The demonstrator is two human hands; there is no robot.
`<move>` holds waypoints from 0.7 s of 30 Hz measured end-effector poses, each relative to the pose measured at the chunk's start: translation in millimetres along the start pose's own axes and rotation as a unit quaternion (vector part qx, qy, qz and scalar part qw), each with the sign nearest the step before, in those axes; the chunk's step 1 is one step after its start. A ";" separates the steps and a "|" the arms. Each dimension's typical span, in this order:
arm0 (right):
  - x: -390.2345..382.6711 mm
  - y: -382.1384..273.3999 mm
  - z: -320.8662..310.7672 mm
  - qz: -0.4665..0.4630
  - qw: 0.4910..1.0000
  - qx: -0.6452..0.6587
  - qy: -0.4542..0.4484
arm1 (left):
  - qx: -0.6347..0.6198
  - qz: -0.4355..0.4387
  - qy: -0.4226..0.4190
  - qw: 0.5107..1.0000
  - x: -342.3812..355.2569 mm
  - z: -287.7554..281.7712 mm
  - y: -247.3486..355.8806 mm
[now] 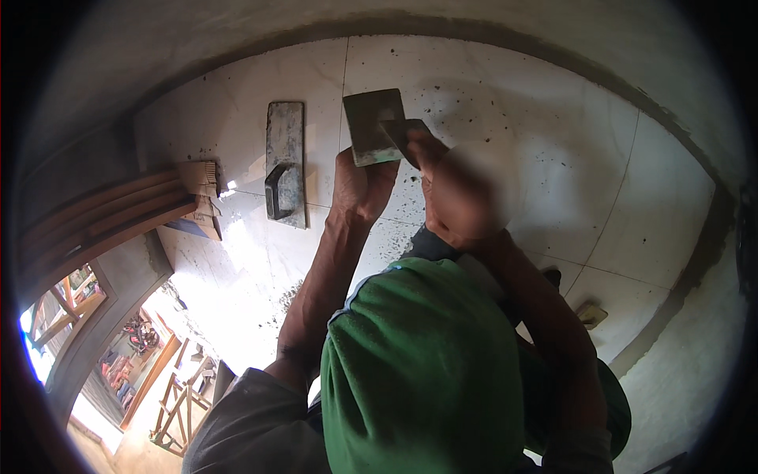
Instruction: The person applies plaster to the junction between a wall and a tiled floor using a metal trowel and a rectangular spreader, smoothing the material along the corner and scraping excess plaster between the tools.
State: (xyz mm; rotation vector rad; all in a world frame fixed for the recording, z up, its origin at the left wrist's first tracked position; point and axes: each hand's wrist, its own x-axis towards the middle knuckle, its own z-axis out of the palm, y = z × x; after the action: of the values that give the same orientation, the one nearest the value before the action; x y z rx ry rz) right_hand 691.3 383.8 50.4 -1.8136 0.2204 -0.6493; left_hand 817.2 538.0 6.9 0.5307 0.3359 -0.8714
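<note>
My left hand [365, 186] holds up a dark, flat, nearly square plate [374, 118] from below, with a pale smear along its lower edge. My right hand [454, 189] is closed on a smaller dark flat piece [407, 134], perhaps a scraper blade. That piece overlaps the right side of the plate; I cannot tell whether they touch. To the left of my left hand, a long plastering float [286, 134] with a black handle lies on the pale floor tiles [505, 166], its face stained with mortar.
Dark crumbs are scattered over the tiles. Grey mortar [699, 245] borders the floor along the walls. Cardboard [204, 197] lies beside brown boards [110, 213] at left. A yellowish block [591, 314] sits at right. Green cloth [426, 371] fills the foreground. A wooden trestle [180, 407] stands beyond the doorway.
</note>
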 end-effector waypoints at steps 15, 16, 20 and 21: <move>3.6 -15.2 10.3 -0.063 0.987 -0.117 -0.087 | 0.504 0.103 0.071 0.854 -29.5 9.4 27.1; 9.9 -7.5 7.9 -0.042 0.987 -0.111 -0.106 | 0.345 0.050 0.082 0.934 -32.4 14.2 24.6; 6.1 -5.9 -2.5 -0.035 0.985 -0.122 -0.116 | 0.674 0.121 -0.021 0.729 -53.4 16.4 20.7; 6.0 -10.0 5.2 -0.036 0.985 -0.120 -0.115 | 0.649 0.101 -0.006 0.754 -55.9 16.2 22.3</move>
State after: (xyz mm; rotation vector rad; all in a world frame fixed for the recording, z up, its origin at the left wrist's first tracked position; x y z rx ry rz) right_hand 697.4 388.8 60.4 -2.1195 0.0799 -0.4719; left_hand 802.2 575.9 54.0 1.8204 -0.4281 -0.7929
